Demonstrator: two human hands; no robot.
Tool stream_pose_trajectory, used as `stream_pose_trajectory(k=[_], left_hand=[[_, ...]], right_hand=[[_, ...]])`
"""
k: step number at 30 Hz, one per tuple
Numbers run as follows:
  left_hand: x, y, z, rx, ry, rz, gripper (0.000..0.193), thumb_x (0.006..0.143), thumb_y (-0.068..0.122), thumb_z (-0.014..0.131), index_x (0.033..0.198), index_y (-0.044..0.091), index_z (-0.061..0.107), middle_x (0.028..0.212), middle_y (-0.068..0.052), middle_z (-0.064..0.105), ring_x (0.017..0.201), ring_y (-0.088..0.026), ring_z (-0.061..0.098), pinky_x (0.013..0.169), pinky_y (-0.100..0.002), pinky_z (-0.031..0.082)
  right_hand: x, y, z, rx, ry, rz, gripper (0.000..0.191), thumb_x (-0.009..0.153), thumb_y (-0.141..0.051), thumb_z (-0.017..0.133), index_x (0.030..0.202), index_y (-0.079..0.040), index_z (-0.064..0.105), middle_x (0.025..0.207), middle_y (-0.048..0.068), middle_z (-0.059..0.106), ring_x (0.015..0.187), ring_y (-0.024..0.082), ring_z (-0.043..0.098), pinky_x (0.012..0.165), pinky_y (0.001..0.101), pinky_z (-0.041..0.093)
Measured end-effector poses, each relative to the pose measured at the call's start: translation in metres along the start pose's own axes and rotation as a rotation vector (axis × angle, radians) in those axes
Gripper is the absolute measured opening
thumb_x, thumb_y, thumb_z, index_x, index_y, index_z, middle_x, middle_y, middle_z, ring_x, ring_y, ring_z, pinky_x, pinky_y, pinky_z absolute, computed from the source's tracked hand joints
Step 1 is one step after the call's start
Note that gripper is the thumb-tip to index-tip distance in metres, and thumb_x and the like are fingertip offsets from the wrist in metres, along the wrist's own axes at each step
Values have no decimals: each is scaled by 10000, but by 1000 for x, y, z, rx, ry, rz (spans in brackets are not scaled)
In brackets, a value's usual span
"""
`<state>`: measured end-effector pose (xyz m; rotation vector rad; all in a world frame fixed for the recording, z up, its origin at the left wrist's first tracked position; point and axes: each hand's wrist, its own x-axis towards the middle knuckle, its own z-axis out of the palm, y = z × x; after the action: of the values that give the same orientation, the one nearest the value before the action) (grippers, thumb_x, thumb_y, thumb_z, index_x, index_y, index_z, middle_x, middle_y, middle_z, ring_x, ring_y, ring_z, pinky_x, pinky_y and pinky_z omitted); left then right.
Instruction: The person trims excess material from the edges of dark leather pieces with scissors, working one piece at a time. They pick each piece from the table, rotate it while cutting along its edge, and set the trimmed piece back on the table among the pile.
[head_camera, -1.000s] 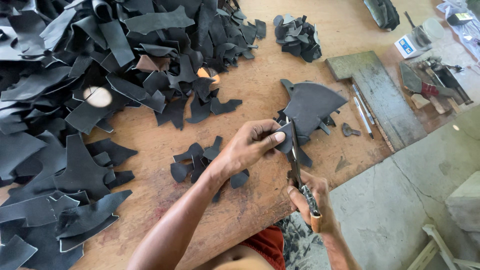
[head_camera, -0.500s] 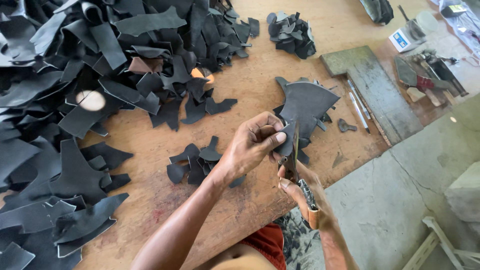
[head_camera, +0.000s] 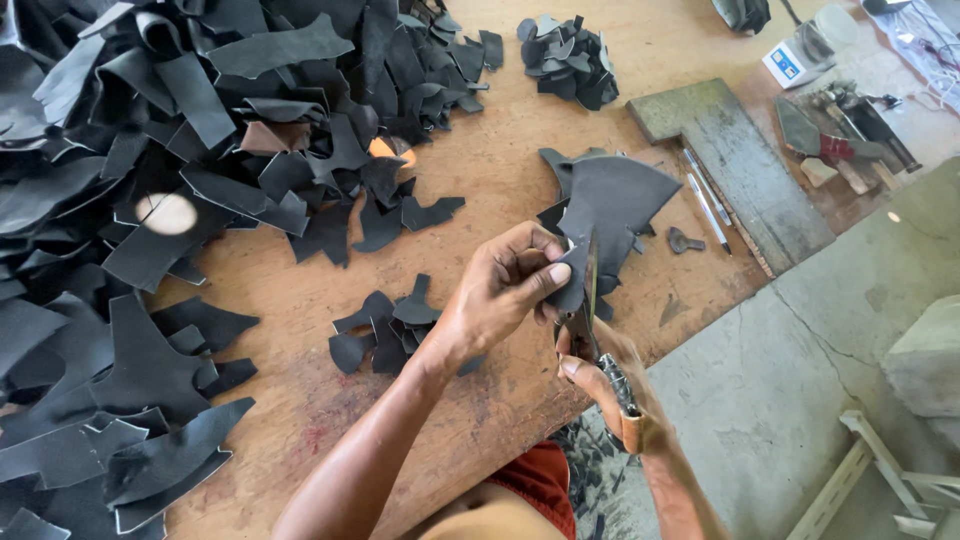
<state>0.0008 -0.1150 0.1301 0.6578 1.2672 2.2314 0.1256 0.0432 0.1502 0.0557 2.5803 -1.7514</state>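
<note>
1. While a great heap of uncut black leather offcuts (head_camera: 130, 200) covers the left end of the bench (head_camera: 500, 170), only a small cluster of trimmed black pieces (head_camera: 390, 325) lies near the bench's front edge, just left of the hands. Judging by these two piles, the cutting is at an early stage, with far more left than done.
2. Moving right, the left hand (head_camera: 500, 290) is clenched in a pinch on a small dark leather piece (head_camera: 572, 280), thumb on its near face and fingers behind it; the piece is held in the air above the front edge of the bench, not resting on it.
3. That piece stands roughly upright, its long axis running near to far, its upper end pointing away from the person toward a larger dark sheet (head_camera: 615, 200) lying flat on the bench behind it.
4. Beside it, the right hand (head_camera: 610, 385) grips the handles of a pair of scissors (head_camera: 590, 320), whose blades point up and away along the piece's right edge (whether the blades are closed through the leather I cannot tell).
5. Farther right lie two pens (head_camera: 708, 200), a grey board (head_camera: 740, 160) and, at the far corner, assorted tools (head_camera: 840, 135).
</note>
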Motion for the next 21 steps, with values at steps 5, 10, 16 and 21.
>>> stream_pose_trajectory(k=[5, 10, 16, 21], left_hand=[[-1, 3, -4, -82, -4, 10, 118, 1007, 139, 663, 1045, 55, 589, 861, -34, 712, 685, -67, 647, 575, -220, 539], [-3, 9, -4, -79, 30, -15, 112, 1005, 139, 660, 1022, 49, 595, 818, -52, 717, 647, -80, 651, 558, -231, 543], [-4, 4, -3, -176, 46, -19, 114, 1009, 124, 661, 1035, 44, 585, 828, -57, 700, 655, -86, 650, 576, -237, 544], [-1, -5, -3, -265, 75, -52, 99, 1003, 107, 653, 1029, 44, 580, 818, -58, 689, 618, -95, 643, 534, -247, 540]], right_hand=[[3, -10, -1, -14, -18, -21, 286, 819, -284, 590, 932, -22, 589, 778, 61, 562, 737, 162, 575, 684, 334, 512], [8, -7, 2, -45, -19, -11, 292, 788, -327, 589, 860, -45, 588, 721, 37, 557, 682, 151, 581, 630, 328, 507], [6, 7, 4, 58, -14, 28, 230, 809, -269, 611, 853, -45, 584, 742, 35, 567, 684, 150, 569, 632, 313, 479], [8, 23, 6, 79, 27, 67, 220, 813, -242, 606, 866, -28, 606, 697, 38, 576, 609, 147, 574, 576, 297, 457]])
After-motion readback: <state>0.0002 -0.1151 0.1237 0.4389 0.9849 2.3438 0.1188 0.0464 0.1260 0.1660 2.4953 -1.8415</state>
